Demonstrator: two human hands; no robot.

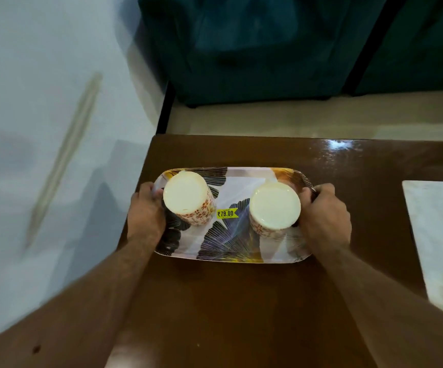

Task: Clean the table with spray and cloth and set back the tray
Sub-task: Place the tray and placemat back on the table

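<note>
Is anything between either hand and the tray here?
Nothing visible. The left hand grips the tray at its left end and the right hand at its right end; the two cups sit on the tray, between the hands.

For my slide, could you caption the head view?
Both hands grip the patterned tray with two cups.
</note>
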